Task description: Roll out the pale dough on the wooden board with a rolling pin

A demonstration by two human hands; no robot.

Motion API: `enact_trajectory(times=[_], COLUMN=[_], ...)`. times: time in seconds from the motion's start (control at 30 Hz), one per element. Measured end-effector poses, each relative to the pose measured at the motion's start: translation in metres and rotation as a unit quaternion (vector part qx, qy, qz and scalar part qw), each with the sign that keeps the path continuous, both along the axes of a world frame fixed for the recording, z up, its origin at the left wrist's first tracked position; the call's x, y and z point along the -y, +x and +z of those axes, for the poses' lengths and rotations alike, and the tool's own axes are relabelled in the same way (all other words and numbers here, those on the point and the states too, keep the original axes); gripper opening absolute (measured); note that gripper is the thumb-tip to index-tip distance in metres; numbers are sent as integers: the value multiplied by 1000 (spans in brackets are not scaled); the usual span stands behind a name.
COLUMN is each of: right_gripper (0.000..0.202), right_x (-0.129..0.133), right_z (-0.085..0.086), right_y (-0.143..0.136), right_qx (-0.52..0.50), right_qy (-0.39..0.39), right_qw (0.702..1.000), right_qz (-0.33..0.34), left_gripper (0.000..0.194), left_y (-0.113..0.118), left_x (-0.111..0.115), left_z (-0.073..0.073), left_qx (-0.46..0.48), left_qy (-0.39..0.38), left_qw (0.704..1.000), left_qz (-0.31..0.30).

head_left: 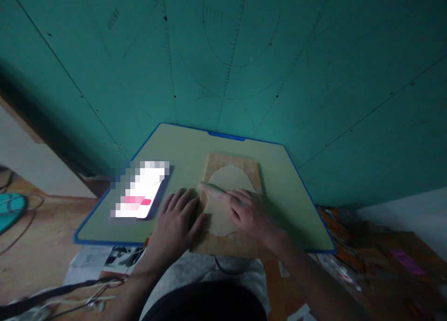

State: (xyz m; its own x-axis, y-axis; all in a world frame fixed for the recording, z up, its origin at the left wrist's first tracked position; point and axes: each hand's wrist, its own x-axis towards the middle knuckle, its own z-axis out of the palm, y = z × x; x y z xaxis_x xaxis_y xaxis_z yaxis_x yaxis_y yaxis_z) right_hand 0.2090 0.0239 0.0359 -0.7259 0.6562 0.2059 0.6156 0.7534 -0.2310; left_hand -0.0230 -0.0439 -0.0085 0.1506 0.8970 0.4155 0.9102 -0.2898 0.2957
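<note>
A thin, rounded sheet of dough (228, 176) lies flat on a wooden board (233, 160). Across the dough rests a slim wooden rolling pin (210, 189), its left end sticking out past the board's left side. My right hand (247, 212) is closed over the pin, covering its right part. Just left of the board, my left hand (179, 218) lies palm down with fingers apart. Its thumb reaches over the board's edge to the dough's left rim. The left hand holds nothing.
The board stands on a small pale table (286, 190) with a blue edge, close to a green wall (223, 78). A lit phone (146, 190), partly pixelated, is left of my left hand. Cardboard (394, 251) lies at right, cables (94, 293) at lower left.
</note>
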Motion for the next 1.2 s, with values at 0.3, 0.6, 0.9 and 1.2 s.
enact_trajectory(times=[0.3, 0.6, 0.9, 1.2], right_gripper=[43, 62, 51, 60], right_x=[-2, -3, -24, -75], right_z=[8, 11, 11, 17], right_y=[8, 24, -59, -15], right_qx=[9, 106, 89, 118], right_qy=[-60, -47, 10, -80], right_qw=[997, 987, 994, 959], right_qz=[-50, -112, -70, -247], left_gripper=[43, 44, 44, 42], left_y=[-1, -4, -9, -8], left_x=[0, -1, -3, -3], left_z=[0, -5, -10, -12], left_qx=[-12, -19, -43, -40], left_qy=[4, 6, 25, 20], left_qw=[1000, 1000, 999, 999], left_qz=[-7, -11, -15, -8])
